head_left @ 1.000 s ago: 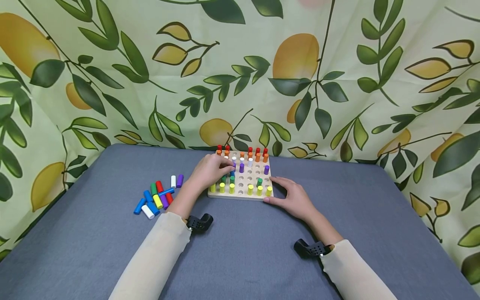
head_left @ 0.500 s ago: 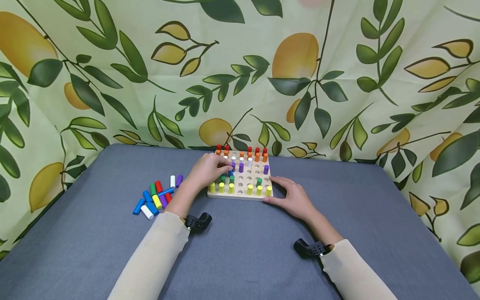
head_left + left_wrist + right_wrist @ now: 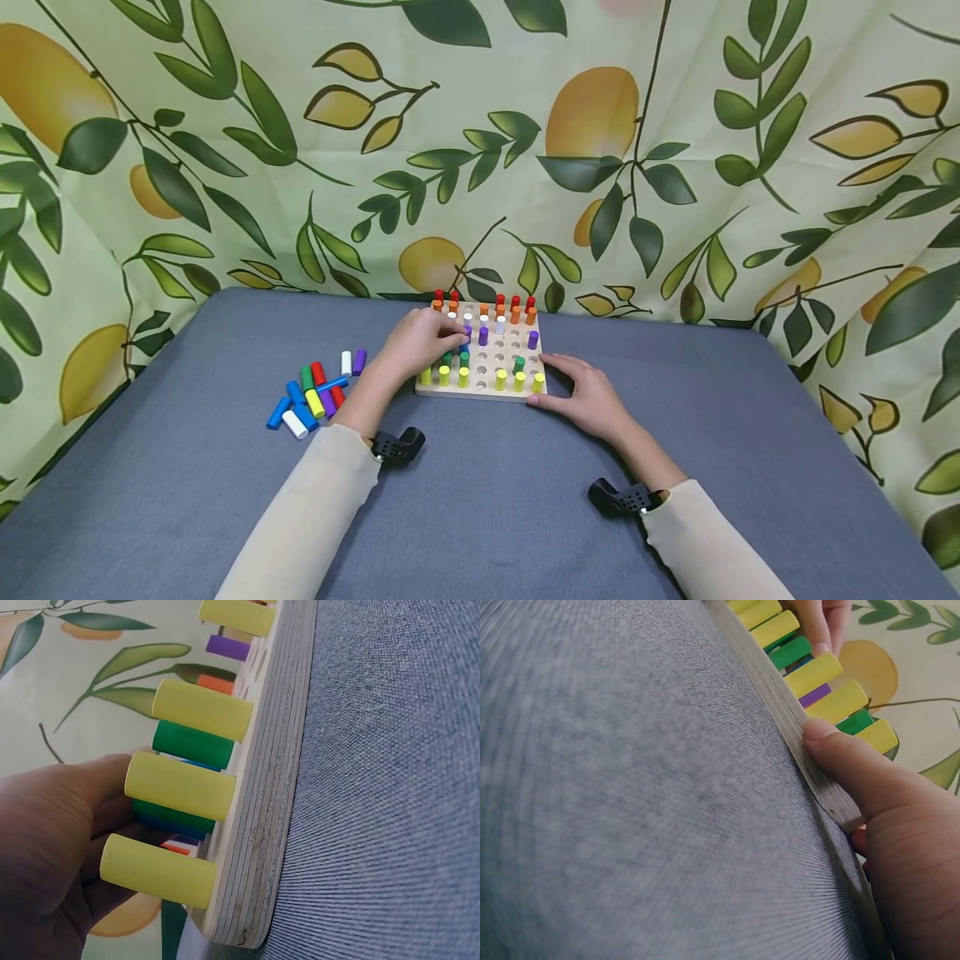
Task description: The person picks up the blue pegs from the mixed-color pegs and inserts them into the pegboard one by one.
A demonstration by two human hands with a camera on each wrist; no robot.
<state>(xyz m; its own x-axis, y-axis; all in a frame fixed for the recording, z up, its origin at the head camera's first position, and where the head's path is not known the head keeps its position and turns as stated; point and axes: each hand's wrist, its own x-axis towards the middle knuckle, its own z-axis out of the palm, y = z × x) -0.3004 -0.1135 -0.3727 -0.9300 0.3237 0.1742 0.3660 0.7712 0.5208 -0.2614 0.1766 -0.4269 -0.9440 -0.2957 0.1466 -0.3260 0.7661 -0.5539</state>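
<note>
A wooden pegboard [image 3: 482, 395] lies at the back of the table, with upright colored pegs in several rows. My left hand [image 3: 415, 343] is over its left part, thumb and fingers pinching a blue peg [image 3: 464, 348] behind the green row; the peg's lower end is hidden. From the left wrist, yellow pegs [image 3: 180, 786] along the front edge partly cover the hand [image 3: 45, 832]. My right hand [image 3: 588, 393] holds the board's front right corner. Its thumb presses the front edge and its fingers lie along the right side, as the right wrist view shows beside the plywood edge [image 3: 780, 724].
Left of the board, a loose pile of pegs lies on the blue-grey cloth [image 3: 480, 500]: blue, white, yellow, green, red and purple. A white peg [image 3: 347, 362] and a purple peg [image 3: 360, 362] lie at its far side. Patterned fabric [image 3: 480, 150] hangs behind the table.
My left hand shifted slightly left with the blue peg, which tilted, then came back right over the same spot. The right hand keeps its hold on the board.
</note>
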